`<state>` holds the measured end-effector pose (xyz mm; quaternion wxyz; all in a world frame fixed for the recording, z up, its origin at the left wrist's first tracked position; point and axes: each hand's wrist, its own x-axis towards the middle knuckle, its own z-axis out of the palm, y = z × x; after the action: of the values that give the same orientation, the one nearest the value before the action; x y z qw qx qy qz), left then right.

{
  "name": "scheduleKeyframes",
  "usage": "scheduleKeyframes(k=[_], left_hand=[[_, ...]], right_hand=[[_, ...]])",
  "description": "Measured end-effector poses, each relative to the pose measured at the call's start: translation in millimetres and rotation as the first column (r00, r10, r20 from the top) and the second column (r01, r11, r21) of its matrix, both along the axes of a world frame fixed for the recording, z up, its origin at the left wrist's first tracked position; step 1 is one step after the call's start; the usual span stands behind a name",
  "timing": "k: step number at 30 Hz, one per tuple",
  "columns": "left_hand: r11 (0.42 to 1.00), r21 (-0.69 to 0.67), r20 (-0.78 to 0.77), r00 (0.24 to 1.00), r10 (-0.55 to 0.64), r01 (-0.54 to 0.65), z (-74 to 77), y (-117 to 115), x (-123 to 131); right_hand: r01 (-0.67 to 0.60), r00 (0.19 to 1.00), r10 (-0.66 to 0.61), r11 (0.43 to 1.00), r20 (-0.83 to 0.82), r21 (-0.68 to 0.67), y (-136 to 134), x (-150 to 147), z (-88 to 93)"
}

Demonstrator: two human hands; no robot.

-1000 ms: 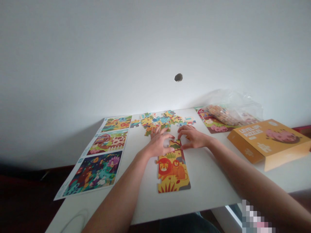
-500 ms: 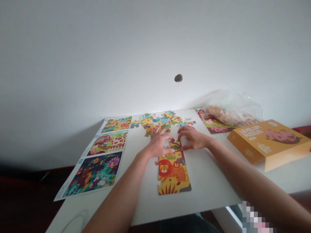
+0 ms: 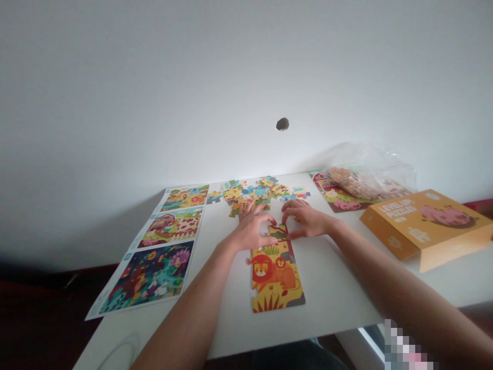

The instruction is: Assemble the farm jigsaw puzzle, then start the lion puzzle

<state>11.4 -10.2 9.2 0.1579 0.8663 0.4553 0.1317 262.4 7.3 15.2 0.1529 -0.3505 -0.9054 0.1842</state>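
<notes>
A joined strip of jigsaw puzzle (image 3: 274, 277) showing two lions lies on the white table in front of me. At its far end is a green and brown puzzle piece (image 3: 277, 233). My left hand (image 3: 252, 228) grips that piece from the left, thumb and index finger curved at its edge. From the other side my right hand (image 3: 306, 219) has its thumb and bent fingers against the piece's right edge. Whether the piece is fully locked into the strip I cannot tell. Just beyond my fingers lies a heap of loose puzzle pieces (image 3: 256, 192).
On the left lies a sheet with three printed pictures (image 3: 169, 267). To the right sits a yellow puzzle box (image 3: 427, 221). Behind it a clear plastic bag of pieces (image 3: 354, 180) rests on a farm picture (image 3: 342, 204). A white wall (image 3: 231, 103) rises behind the table.
The lion strip has shifted slightly towards me and to the right. Both hands keep nearly the same place and grip at its far end.
</notes>
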Motion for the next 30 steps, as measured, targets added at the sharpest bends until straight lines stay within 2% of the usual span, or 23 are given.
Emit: scheduleKeyframes(k=[19, 30], left_hand=[[1.0, -0.018, -0.003, 1.0, -0.019, 0.019, 4.2, -0.8, 0.8], [1.0, -0.005, 0.003, 1.0, -0.02, 0.02, 1.8, 0.0, -0.1]], right_hand=[[-0.003, 1.0, 0.003, 1.0, 0.009, -0.005, -1.6, -1.3, 2.7], [-0.003, 1.0, 0.003, 1.0, 0.015, -0.002, -1.7, -1.4, 2.7]])
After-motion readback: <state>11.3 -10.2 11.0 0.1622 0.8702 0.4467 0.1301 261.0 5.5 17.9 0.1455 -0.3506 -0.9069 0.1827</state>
